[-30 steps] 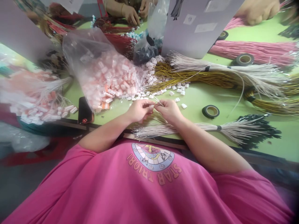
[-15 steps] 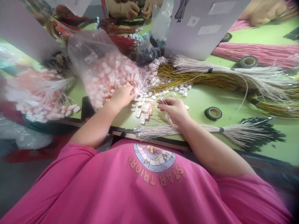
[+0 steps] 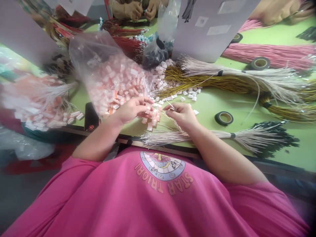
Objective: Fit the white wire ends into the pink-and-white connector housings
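Wires (image 3: 177,125) are pinched between the fingers of our right hand (image 3: 184,115), above the green table (image 3: 205,107). Our left hand (image 3: 133,109) has its fingers curled beside small pale plugs (image 3: 155,118); we cannot tell whether it grips one. Behind it lies a clear bag (image 3: 82,49) of plugs.

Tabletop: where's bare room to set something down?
Bare green table surrounds the near tape roll, bordered by yellow wires above, white bundle below and right hand leftward; more lies right of that bundle's dark ends. Crowded: around the left hand, loose connectors and bag.
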A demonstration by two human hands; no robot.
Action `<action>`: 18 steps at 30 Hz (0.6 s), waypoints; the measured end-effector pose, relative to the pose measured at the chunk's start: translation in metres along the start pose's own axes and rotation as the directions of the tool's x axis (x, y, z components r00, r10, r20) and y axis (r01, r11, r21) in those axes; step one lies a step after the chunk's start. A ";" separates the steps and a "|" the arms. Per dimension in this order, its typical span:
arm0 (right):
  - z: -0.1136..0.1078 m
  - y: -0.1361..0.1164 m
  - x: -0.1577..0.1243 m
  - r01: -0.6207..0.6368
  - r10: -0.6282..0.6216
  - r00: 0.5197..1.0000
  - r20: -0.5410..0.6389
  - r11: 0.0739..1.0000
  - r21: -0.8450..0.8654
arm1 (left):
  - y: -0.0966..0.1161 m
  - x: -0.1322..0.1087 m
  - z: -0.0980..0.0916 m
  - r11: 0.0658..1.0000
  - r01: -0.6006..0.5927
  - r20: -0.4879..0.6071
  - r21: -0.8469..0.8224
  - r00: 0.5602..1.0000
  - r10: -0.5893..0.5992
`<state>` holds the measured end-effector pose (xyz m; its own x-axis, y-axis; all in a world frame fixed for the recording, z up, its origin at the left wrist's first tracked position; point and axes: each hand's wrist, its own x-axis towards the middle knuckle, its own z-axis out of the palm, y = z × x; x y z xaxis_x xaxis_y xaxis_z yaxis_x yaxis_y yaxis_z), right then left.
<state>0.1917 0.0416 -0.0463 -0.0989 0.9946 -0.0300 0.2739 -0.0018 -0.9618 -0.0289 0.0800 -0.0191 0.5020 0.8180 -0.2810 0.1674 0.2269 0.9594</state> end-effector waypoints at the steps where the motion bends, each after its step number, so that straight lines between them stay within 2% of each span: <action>1: 0.000 -0.001 0.000 0.017 -0.017 1.000 0.001 1.000 -0.023 | -0.002 0.000 0.007 0.994 0.020 0.028 -0.105 0.999 -0.017; 3: 0.001 -0.001 -0.001 0.051 -0.052 0.999 -0.011 0.995 -0.091 | -0.007 0.002 0.017 0.973 0.037 0.044 -0.229 0.999 -0.028; 5: 0.003 0.000 -0.001 0.087 -0.096 0.994 -0.044 0.980 -0.177 | -0.011 0.005 0.024 0.963 0.038 0.039 -0.267 0.999 -0.029; 9: 0.006 0.003 -0.003 0.148 -0.174 0.982 -0.068 0.946 -0.288 | -0.013 0.009 0.033 0.976 0.060 0.006 -0.208 0.998 -0.060; 11: 0.006 0.004 -0.003 0.147 -0.175 0.982 -0.069 0.943 -0.298 | -0.013 0.010 0.037 0.984 0.069 -0.017 -0.164 0.997 -0.072; 14: 0.004 0.005 -0.001 0.059 -0.067 0.997 -0.035 0.982 -0.180 | -0.020 0.012 0.042 0.996 0.011 -0.058 -0.090 0.998 -0.016; 16: 0.001 0.006 0.002 -0.056 0.055 0.996 0.077 0.998 0.006 | -0.028 0.012 0.045 0.996 -0.088 -0.083 0.014 0.993 0.089; 18: -0.001 0.009 0.005 -0.158 0.126 0.971 0.205 0.976 0.150 | -0.036 0.013 0.047 0.962 -0.229 -0.076 0.152 0.967 0.242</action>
<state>0.1950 0.0469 -0.0545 -0.2580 0.9439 -0.2062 0.1398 -0.1747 -0.9746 0.0117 0.0574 -0.0582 0.4620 0.8861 -0.0374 0.1745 -0.0494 0.9834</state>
